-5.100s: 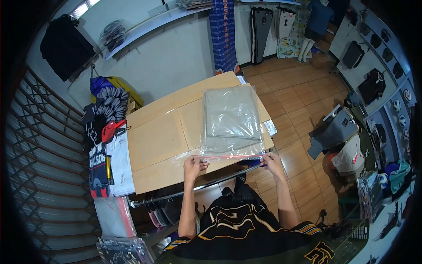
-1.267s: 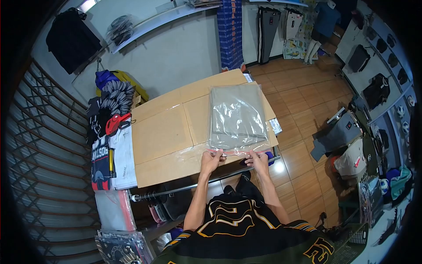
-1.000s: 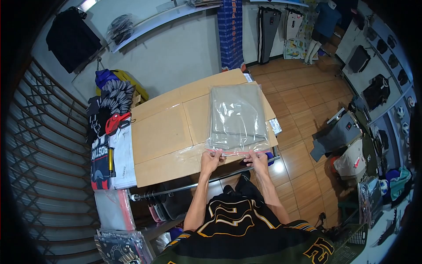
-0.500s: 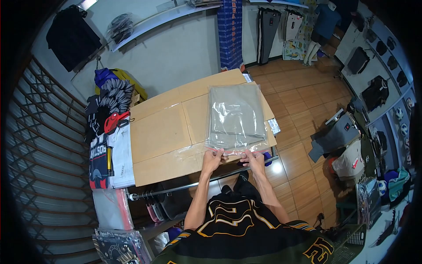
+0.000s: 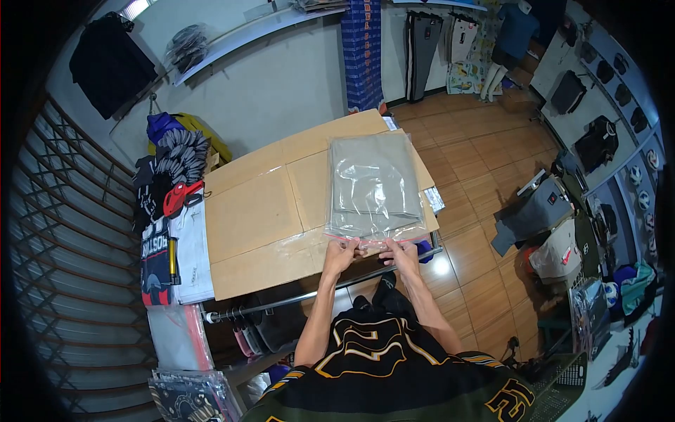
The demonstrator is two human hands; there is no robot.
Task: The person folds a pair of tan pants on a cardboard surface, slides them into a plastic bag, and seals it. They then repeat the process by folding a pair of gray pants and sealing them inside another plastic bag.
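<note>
A clear plastic zip bag (image 5: 376, 224) with a red seal strip lies flat on the cardboard-covered table. Inside it is a folded grey-beige garment (image 5: 374, 176); its exact kind does not show. At the bag's near edge, my left hand (image 5: 340, 256) pinches the red strip left of the middle. My right hand (image 5: 401, 256) pinches the same strip a little to the right. Both hands are closed on the bag, thumbs on top, at the table's front edge.
Cardboard (image 5: 253, 211) covers the table. Along its left side lie folded clothes (image 5: 190, 253), a red tool (image 5: 181, 198) and a yellow-black cutter (image 5: 174, 260). A metal rail (image 5: 302, 297) with hangers runs below the front edge. Clothes racks (image 5: 541, 211) stand at right.
My right hand has slid slightly left along the red strip, closer to my left hand. The camera view has shifted a little. The bag stays in place on the cardboard.
</note>
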